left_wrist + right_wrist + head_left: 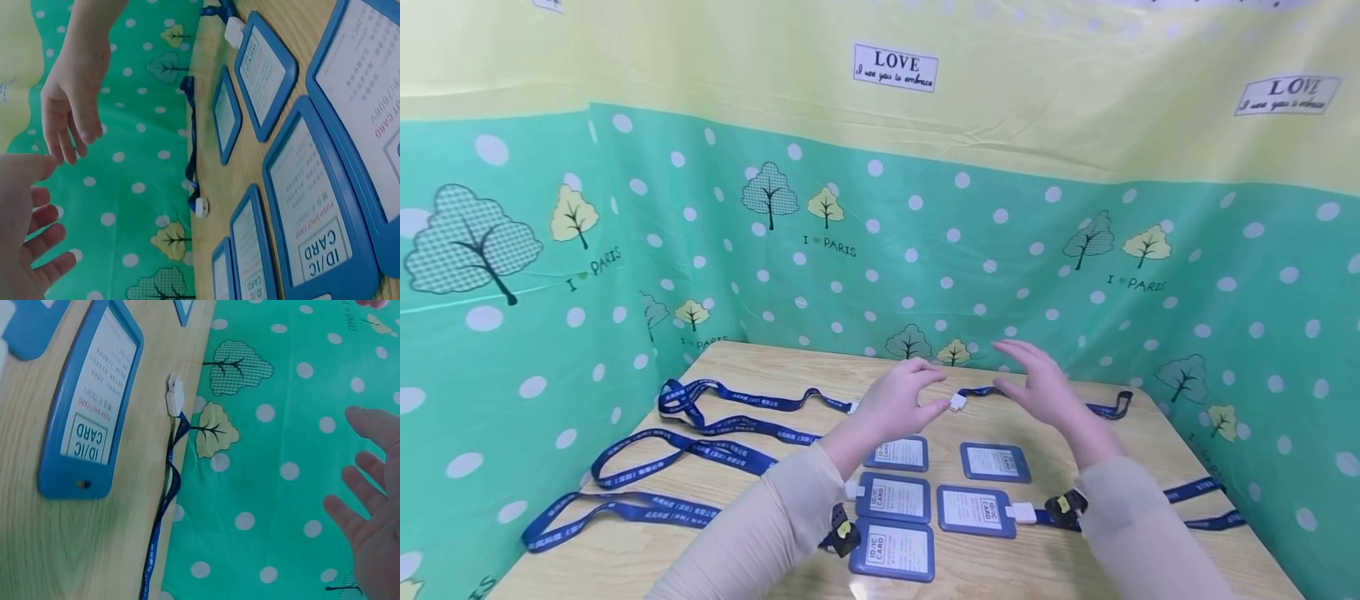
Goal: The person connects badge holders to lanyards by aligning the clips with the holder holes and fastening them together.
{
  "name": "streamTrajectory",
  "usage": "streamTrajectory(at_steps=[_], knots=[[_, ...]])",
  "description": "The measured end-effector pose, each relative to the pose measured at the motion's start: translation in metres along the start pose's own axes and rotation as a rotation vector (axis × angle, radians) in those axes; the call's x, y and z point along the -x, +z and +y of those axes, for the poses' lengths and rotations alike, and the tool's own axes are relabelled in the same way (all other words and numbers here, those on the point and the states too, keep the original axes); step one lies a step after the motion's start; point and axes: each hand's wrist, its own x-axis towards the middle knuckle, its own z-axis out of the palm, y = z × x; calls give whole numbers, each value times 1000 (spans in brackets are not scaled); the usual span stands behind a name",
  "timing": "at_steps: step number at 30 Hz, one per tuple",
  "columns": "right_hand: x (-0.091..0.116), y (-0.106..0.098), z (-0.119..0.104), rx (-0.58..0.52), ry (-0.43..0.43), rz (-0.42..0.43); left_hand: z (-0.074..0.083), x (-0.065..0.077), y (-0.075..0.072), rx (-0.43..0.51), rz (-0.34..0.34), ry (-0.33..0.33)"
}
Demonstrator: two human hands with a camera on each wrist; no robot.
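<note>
Both hands are raised above the table and hold nothing. My left hand (891, 404) has its fingers loosely bent, over the back of the left group of blue ID card holders (895, 497). To its right, apart from it, hovers my right hand (1041, 390), its fingers extended. Below the right hand lies a loose blue card holder (995, 462); its slot (83, 484) has nothing through it in the right wrist view. Behind that holder, a dark blue lanyard (172, 481) ends in a white clip (957, 402). Nearer, another card holder (976, 511) is joined to a white clip (1021, 513).
Several blue printed lanyards (700, 450) lie looped across the left of the wooden table (647, 554). One more lanyard (1202, 492) runs toward the right edge, partly behind the right forearm. A green dotted curtain (925, 275) encloses the back and sides.
</note>
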Motion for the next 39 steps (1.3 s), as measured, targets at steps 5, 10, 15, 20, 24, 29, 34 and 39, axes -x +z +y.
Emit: streamTrajectory(at_steps=[5,10,15,20,24,29,34,39], knots=[[-10,8,0,-16,17,-52,-10,0,-1,10,2,-54],[-18,16,1,-36,43,-114,-22,0,0,13,8,-89],[-22,29,2,-3,68,-185,-33,3,2,13,-1,-136],[-25,41,1,62,80,-271,-44,6,6,-1,-34,-188],[-26,48,1,79,114,-345,-52,8,8,-7,-64,-209],[-25,57,2,89,117,-386,-60,11,11,-15,-101,-242],[-22,68,1,93,154,-418,-66,14,14,-17,-141,-287],[-16,72,-7,21,292,-449,-73,17,17,-42,-178,-301]])
